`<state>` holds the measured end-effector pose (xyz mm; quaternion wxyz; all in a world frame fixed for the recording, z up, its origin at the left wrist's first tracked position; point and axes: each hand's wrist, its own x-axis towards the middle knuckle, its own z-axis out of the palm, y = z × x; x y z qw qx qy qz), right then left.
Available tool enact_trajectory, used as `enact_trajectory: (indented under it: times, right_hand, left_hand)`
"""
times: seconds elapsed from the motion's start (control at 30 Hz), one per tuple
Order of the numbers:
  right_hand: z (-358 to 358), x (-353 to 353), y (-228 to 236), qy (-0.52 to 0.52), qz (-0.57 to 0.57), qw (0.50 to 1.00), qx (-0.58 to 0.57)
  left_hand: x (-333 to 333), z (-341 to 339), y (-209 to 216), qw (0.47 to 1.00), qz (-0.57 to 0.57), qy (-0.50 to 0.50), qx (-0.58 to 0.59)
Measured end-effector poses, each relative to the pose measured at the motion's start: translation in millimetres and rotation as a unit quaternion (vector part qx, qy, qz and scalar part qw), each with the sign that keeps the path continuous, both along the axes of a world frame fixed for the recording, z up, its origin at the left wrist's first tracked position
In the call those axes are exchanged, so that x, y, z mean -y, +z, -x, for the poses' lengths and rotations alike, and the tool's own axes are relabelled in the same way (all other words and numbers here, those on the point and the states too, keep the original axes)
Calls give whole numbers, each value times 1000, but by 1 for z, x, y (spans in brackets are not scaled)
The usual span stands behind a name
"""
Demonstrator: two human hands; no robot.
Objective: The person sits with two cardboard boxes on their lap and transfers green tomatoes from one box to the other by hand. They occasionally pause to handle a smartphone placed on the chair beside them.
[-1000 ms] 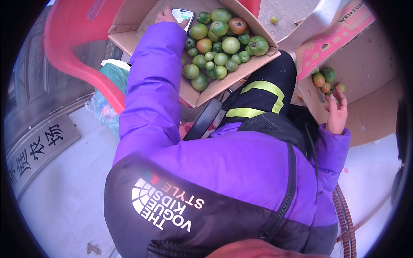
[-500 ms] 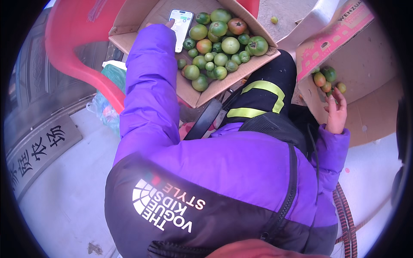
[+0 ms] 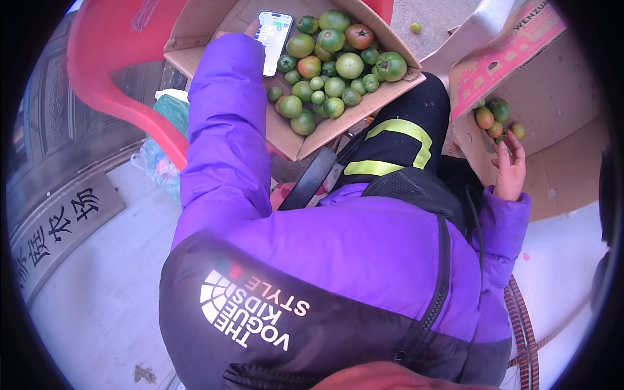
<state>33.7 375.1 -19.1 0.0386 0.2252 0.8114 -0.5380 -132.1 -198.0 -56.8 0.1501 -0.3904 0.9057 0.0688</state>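
Observation:
A smartphone with a lit screen lies in a cardboard box, beside a heap of green and reddish tomatoes. My left hand is at the phone's left edge, one finger stretched toward the screen; the purple sleeve hides most of the hand. It appears to hold nothing. At the right, my right hand hangs over the edge of a second cardboard box. Its fingers are apart and slightly bent, just below a few tomatoes in that box. Nothing shows in its grasp.
A red plastic chair stands at the left, with a bluish plastic bag near it. One small tomato lies on the ground beyond the boxes. My knee lies between the two boxes.
The finger of my left hand has shifted slightly left and up on the phone, and the screen content looks different. My right hand has stayed nearly still.

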Motion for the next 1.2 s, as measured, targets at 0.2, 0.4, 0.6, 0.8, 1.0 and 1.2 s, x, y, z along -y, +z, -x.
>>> enact_trajectory:
  times: [0.2, 0.4, 0.6, 0.8, 1.0, 1.2]
  right_hand:
    - [1, 0, 0, 4, -5, 1000, -8]
    - [1, 0, 1, 4, -3, 1000, -15]
    - [2, 1, 3, 4, 2, 1000, -19]
    - [3, -1, 4, 7, 3, 1000, -22]
    - [3, 0, 1, 7, 1, 1000, -16]
    - [1, -3, 0, 14, -4, 1000, -19]
  left_hand:
    - [9, -6, 1, 974, 58, -211, 59]
    - [16, -1, -4, 968, 75, -227, 77]
    - [4, -10, -3, 954, 137, -265, 20]
    - [-12, -23, 11, 958, 28, -185, -217]
    - [-67, -49, 3, 912, -128, -258, -293]
    - [-111, -54, 4, 859, -70, -388, -327]
